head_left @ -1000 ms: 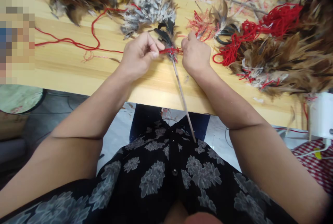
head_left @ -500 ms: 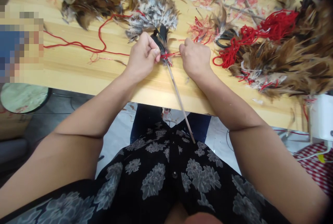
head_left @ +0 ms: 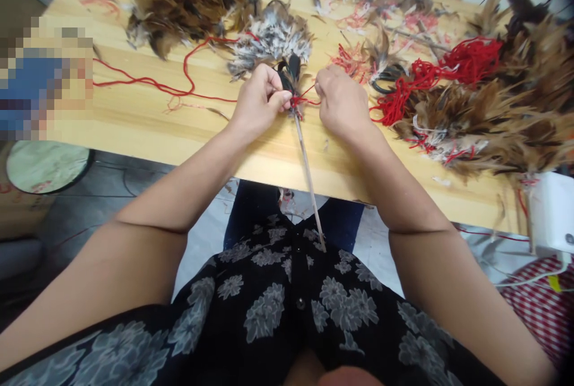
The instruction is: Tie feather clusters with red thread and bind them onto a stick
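Note:
A thin wooden stick (head_left: 308, 174) slants from the table toward my shirt, its upper end carrying a small bunch of dark feathers (head_left: 293, 68). Red yarn (head_left: 210, 98) runs in from the left and wraps around the stick at the base of those feathers. My left hand (head_left: 262, 100) pinches the yarn right beside this wrap, thumb against fingers. On the other side, my right hand (head_left: 343, 102) is closed on the yarn, and two red strands span the short gap from the wrap to its fingers. Its fingertips are partly hidden.
Brown feather bundles (head_left: 179, 0) and pale-based feathers (head_left: 278, 33) lie behind my hands. A red yarn heap (head_left: 475, 60) and more feathers (head_left: 506, 123) are at right. A white box (head_left: 555, 213) sits at the table's right corner, a round stool (head_left: 47, 166) at left.
The yarn between my hands, nearly one taut line before, now shows as two spread strands. The stick's lower end has swung left. The whole view has shifted slightly.

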Tool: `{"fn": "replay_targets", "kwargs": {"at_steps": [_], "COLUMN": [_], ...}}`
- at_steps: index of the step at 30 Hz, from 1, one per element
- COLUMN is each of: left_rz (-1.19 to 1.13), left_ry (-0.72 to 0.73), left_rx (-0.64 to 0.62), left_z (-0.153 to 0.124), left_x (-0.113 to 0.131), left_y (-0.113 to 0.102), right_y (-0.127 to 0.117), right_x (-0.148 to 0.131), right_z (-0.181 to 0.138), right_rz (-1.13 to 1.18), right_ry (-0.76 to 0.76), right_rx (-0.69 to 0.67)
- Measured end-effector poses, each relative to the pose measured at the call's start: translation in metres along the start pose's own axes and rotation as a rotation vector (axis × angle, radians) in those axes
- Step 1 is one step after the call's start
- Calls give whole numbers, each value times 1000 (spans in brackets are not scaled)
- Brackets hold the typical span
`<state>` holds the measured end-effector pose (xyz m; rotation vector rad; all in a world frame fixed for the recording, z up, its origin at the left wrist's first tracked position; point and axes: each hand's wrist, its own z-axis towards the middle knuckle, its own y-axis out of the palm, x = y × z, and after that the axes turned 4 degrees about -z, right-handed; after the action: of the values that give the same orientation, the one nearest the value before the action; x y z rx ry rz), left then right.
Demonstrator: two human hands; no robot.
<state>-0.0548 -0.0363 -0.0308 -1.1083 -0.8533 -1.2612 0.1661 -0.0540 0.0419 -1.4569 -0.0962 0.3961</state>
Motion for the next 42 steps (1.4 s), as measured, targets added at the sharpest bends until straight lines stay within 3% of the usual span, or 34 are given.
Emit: {"fn": "replay_targets", "kwargs": {"at_steps": [3,8,17,20,24,31,36,42], "left_rz": [22,67,116,82,-36,-229,-323,-407], "left_ry": [35,69,123,76,-21,-208,-317,-349], "left_rx": [35,8,-64,-79,-38,-54,-101,-125], "left_z": [4,0,-11,-11,-9,-5,-6,-9], "left_x": [-3,3,37,40,33,35,41,52], "left_y": [4,6,9,6,4,2,1,0], "right_y": [-3,-15,-21,-23,-22,6,25,15], "right_x": [6,8,-24,-21,-4,21,36,35], "right_z": [4,-1,-9,-3,7,17,29,21], "right_rz": [160,239,303,392,547,674,653,560], "right_ry": [-109,-237,-292,-251,-128,-50,53,1], "right_rx": [84,195,46,2,42,100,214,292]}}
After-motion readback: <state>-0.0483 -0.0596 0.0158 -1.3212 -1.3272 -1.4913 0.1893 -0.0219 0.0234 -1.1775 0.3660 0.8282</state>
